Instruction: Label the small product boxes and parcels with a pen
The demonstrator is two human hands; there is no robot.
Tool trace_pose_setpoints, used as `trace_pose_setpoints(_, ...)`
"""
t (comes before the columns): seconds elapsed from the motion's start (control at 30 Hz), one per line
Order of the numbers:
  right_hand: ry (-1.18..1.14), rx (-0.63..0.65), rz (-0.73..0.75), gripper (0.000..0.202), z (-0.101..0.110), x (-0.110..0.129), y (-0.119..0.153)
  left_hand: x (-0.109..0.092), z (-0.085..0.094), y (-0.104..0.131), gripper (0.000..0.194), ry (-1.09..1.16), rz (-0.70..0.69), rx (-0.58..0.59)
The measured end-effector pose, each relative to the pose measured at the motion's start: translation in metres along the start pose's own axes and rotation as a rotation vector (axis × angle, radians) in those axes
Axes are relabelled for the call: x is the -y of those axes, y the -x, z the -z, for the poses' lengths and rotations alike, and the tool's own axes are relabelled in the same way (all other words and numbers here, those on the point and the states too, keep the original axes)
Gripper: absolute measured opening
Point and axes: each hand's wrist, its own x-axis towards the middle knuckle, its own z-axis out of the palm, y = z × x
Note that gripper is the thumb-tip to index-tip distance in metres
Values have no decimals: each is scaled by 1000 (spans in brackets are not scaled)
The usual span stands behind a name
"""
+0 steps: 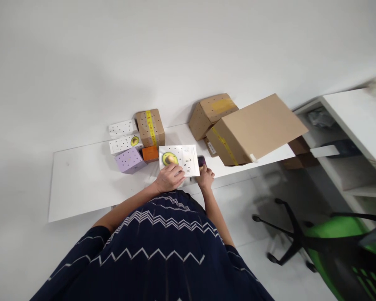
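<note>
A flat white box with an avocado picture [181,158] lies at the near edge of the white table [81,184]. My left hand [169,177] rests on its near left part, fingers spread over the lid. My right hand [205,175] is at the box's right side, closed around a small dark object [201,160] that touches the box's edge. What the dark object is cannot be made out.
Left of the white box stand a purple box [130,160], an orange box [150,154], two white boxes [123,137] and a taped cardboard box [150,126]. Two larger cardboard boxes [253,127] sit right. White shelves [347,138] and a green chair [338,242] stand right.
</note>
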Motion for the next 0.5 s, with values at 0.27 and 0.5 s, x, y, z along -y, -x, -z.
trace_pose_setpoints(0.27, -948, 184, -132, 77, 49, -38, 34, 5, 0, -4, 13, -6, -13, 14)
trace_pose_setpoints(0.5, -1533, 434, 114, 78, 118, -18, 96, 6, 2, -5, 12, -26, -33, -18)
